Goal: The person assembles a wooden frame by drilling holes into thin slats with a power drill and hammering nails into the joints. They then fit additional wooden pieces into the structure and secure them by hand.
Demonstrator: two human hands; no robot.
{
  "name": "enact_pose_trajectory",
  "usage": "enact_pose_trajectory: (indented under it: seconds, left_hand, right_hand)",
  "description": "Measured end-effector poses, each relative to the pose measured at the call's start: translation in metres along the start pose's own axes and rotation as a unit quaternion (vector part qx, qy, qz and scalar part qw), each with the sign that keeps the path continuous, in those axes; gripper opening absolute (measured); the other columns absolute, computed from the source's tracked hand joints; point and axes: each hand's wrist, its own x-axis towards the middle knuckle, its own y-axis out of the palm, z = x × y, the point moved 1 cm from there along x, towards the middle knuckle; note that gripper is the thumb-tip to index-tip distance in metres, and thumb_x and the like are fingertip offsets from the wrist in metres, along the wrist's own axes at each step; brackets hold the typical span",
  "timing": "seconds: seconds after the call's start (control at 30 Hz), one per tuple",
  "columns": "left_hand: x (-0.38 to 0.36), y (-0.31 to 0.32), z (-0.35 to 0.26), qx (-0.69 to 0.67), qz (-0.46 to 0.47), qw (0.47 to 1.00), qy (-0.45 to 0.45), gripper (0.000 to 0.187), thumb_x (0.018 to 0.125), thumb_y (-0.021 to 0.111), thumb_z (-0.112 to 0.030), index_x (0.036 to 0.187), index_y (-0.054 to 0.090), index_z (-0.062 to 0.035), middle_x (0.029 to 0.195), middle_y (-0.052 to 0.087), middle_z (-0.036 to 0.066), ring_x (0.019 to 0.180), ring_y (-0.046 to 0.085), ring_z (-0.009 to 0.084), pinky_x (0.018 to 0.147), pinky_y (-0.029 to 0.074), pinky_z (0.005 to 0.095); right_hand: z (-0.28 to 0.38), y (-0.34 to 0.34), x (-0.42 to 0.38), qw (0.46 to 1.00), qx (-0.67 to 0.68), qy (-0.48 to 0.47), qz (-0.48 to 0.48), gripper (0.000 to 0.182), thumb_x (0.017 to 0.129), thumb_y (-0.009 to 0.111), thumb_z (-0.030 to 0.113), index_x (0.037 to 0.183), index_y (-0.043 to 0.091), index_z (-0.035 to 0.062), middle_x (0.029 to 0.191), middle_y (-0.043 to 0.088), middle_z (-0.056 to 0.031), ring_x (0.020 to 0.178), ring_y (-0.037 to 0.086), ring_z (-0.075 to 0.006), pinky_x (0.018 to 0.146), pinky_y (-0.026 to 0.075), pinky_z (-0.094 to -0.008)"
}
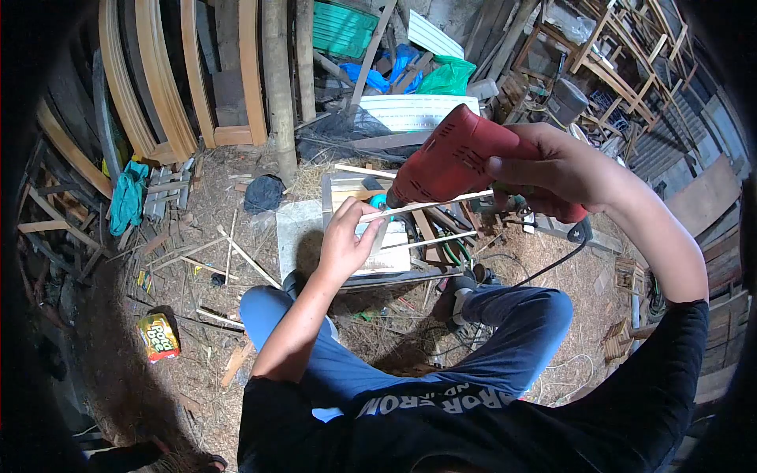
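Observation:
My right hand (pixel 556 165) is wrapped round the handle of a red power drill (pixel 451 158), whose nose points down and left. A thin wooden strip (pixel 441 203) runs between the drill's nose and my left hand (pixel 345 243). My left fingers pinch the strip near its left end, close to the drill's tip. Where the tip meets the wood is too small to make out. A teal round piece (pixel 378 201) shows just behind that spot. Under my hands is a low work surface with a pale board (pixel 386 256) and several wood pieces.
The drill's black cord (pixel 544 272) loops down past my right knee. Wood offcuts (pixel 256 260) and a yellow-red snack packet (pixel 159 337) lie on the sawdust-covered floor at left. Curved wooden frames (pixel 162 79) lean at the back left, and stacked wooden frames (pixel 623 63) stand back right.

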Motion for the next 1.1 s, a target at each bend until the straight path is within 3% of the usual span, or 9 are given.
enact_pose_trajectory:
  seconds: [0.67, 0.93, 1.1]
  left_hand:
    - [0.000, -0.001, -0.003, -0.002, 0.004, 1.000, -0.013, 0.013, 0.089, 0.073, -0.006, 0.098, 0.066, 0.0020, 0.094, 0.065, 0.015, 0.092, 0.067, 0.0327, 0.084, 0.051, 0.0376]
    - [0.000, -0.001, -0.006, -0.007, 0.011, 1.000, -0.028, 0.015, 0.089, 0.073, -0.007, 0.099, 0.066, 0.0015, 0.094, 0.064, 0.016, 0.093, 0.066, 0.0336, 0.084, 0.051, 0.0382]
    - [-0.002, 0.001, 0.003, 0.010, 0.004, 1.000, 0.007, 0.016, 0.090, 0.072, -0.008, 0.101, 0.065, 0.0006, 0.096, 0.064, 0.015, 0.093, 0.066, 0.0330, 0.084, 0.051, 0.0375]
  right_hand:
    - [-0.001, -0.003, 0.004, 1.000, -0.018, -0.021, 0.013, 0.032, 0.104, 0.065, 0.033, 0.120, 0.064, 0.0052, 0.078, 0.065, 0.0001, 0.050, 0.052, -0.0048, 0.040, 0.039, -0.0224]
    - [0.020, 0.001, 0.001, 0.996, -0.089, 0.020, 0.013, 0.030, 0.102, 0.066, 0.028, 0.120, 0.064, 0.0041, 0.080, 0.066, -0.0010, 0.050, 0.053, -0.0067, 0.042, 0.041, -0.0247]
    - [0.025, 0.003, 0.004, 0.992, -0.118, 0.030, 0.007, 0.028, 0.100, 0.068, 0.025, 0.118, 0.065, 0.0041, 0.075, 0.063, -0.0001, 0.050, 0.054, -0.0079, 0.042, 0.042, -0.0261]
